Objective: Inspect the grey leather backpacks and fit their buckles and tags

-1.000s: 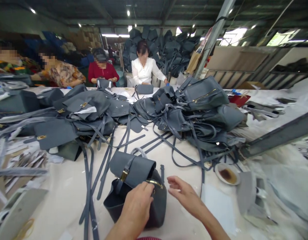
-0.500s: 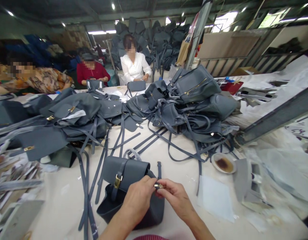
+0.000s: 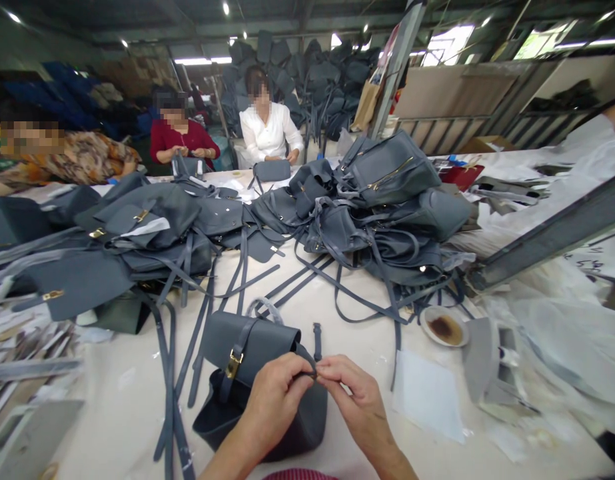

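Slate-grey leather handbag stands on the pale counter right in front of the worker, its flap turned away and its brass buckle facing the left. It sits between the two forearms, probably because that close spot lets both hands reach its top edge without stretching. The left hand curls around the upper edge of the bag, fingers closed in a firm, rounded grip that seems to steady it. The right hand comes in from the other side in a much narrower grip, thumb and forefinger pinched together against the left fingers around a thin strap end. Whatever small part sits inside that pinch is hidden by the fingers. A fine hold like this suits such a slim piece of leather. Just behind the hands, a short strap stands upright. Long loose straps lie beside the bag on the left, within easy reach, while a great heap of similar bags fills the middle of the counter. To the right are a stained saucer and a white sheet of paper. Farther down the counter, two co-workers in a red top and a white blouse work over bags of their own.
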Demonstrator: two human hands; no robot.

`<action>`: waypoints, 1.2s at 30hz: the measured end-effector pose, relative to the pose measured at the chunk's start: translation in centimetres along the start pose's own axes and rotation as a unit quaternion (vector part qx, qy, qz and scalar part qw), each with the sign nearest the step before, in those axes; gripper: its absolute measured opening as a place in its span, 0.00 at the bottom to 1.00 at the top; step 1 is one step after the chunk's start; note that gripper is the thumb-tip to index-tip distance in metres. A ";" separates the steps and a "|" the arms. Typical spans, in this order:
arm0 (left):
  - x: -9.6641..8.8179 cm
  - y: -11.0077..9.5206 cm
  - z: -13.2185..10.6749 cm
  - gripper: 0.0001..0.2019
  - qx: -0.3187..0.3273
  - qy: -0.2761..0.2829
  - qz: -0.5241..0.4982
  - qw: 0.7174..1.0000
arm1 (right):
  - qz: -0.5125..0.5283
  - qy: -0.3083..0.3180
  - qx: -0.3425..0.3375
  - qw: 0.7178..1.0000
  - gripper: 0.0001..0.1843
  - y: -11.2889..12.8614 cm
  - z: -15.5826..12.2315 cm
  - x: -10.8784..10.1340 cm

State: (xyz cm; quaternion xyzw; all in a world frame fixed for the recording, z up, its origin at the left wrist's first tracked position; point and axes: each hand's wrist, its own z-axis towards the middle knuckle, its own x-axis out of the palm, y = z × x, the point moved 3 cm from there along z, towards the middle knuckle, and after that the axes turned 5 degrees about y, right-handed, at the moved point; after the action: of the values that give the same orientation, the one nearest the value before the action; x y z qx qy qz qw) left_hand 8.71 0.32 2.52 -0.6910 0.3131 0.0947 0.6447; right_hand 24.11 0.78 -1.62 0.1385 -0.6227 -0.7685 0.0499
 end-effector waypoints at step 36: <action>0.6 0.6 -0.7 0.08 0.016 -0.041 -0.069 0.997 | -0.063 0.068 0.032 0.995 0.10 2.3 1.0 -1.1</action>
State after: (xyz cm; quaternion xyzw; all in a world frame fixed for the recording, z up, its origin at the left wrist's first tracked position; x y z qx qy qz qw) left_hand 8.63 -0.51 1.83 -0.6958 0.2395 0.0728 0.6732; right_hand 24.65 1.47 0.95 0.2307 -0.6321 -0.7387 0.0396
